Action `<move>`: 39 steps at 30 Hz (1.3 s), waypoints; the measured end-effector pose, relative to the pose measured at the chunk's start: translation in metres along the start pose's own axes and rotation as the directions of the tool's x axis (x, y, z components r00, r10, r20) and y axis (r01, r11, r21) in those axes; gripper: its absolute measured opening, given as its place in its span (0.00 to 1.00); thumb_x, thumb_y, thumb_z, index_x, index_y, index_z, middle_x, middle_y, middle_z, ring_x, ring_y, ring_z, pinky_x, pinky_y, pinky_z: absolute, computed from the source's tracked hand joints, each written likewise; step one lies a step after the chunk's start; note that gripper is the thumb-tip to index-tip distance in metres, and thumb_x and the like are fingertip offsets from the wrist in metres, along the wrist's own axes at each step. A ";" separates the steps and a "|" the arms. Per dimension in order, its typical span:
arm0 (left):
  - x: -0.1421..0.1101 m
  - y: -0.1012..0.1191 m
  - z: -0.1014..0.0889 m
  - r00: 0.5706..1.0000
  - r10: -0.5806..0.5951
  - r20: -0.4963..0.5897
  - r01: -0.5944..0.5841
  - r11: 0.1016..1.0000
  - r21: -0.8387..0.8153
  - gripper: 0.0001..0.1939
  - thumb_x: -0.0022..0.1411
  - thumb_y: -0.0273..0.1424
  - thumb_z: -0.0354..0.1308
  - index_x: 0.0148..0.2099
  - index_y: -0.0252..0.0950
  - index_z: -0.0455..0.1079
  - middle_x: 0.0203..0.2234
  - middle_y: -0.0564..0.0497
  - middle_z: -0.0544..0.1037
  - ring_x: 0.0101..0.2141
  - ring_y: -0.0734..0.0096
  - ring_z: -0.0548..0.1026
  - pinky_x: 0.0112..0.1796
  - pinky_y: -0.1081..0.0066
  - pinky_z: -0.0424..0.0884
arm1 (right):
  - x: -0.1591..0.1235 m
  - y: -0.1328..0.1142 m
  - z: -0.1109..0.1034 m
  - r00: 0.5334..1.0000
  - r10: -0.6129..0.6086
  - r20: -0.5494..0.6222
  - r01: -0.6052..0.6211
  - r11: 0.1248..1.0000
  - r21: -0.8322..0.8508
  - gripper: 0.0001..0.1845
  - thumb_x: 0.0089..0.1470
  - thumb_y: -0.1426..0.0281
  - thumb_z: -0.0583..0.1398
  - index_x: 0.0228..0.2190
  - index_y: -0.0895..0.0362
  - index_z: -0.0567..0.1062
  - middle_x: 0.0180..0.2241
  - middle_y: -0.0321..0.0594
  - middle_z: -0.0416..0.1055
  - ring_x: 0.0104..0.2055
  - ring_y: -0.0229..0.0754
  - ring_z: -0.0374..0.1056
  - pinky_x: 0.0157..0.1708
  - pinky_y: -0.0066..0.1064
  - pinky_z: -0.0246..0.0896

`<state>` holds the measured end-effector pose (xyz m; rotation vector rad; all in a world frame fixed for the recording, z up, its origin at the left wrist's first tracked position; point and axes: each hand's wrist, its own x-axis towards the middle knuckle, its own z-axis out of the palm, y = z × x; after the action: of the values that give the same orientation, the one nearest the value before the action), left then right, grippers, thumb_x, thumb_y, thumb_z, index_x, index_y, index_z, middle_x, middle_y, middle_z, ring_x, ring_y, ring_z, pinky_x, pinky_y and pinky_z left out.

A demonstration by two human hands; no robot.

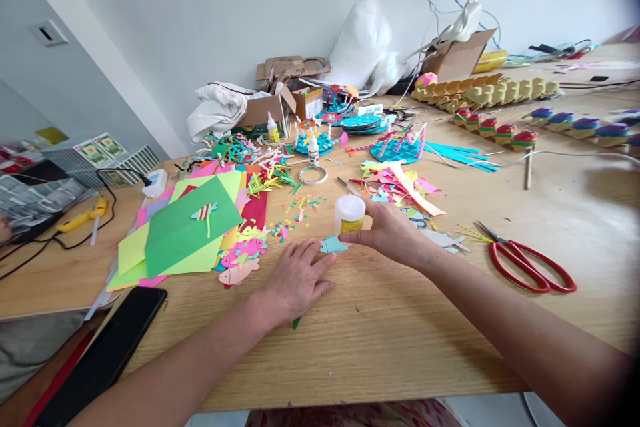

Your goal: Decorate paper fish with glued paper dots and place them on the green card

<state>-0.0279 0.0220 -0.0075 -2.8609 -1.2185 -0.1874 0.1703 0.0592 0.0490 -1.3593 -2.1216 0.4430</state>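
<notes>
My right hand (393,230) grips a translucent white glue bottle (349,212) with a yellow label, its flat base upward. Its nozzle is hidden. Just below the bottle lies a light blue paper fish (331,245). My left hand (300,277) rests flat on the table, fingers spread, the fingertips close to the fish; I cannot tell if they touch it. A bit of green paper (297,323) pokes out under the left hand. Left of that hand are several pink and yellow paper fish (243,271).
Coloured paper sheets (193,227) are stacked at left near a black phone (127,327). Red-handled scissors (533,267) lie at right. Behind are paper scraps (387,183), a tape roll (313,175), a small glue bottle (313,152) and egg-carton pieces (495,130). A yellow glue gun (84,215) is far left.
</notes>
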 end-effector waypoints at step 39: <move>0.001 0.001 -0.002 1.000 -0.018 0.023 0.018 1.000 -0.002 0.21 0.59 0.40 0.46 0.54 0.41 0.55 0.52 0.43 0.58 0.53 0.58 0.54 0.50 0.55 0.53 | 0.000 -0.003 0.001 0.998 -0.055 0.033 0.054 0.998 0.037 0.19 0.37 0.58 0.62 0.31 0.55 0.70 0.28 0.36 0.70 0.30 0.41 0.65 0.28 0.29 0.54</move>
<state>-0.0269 0.0222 -0.0050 -2.8629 -1.2485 -0.1565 0.1677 0.0581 0.0504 -1.2787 -2.1624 0.4829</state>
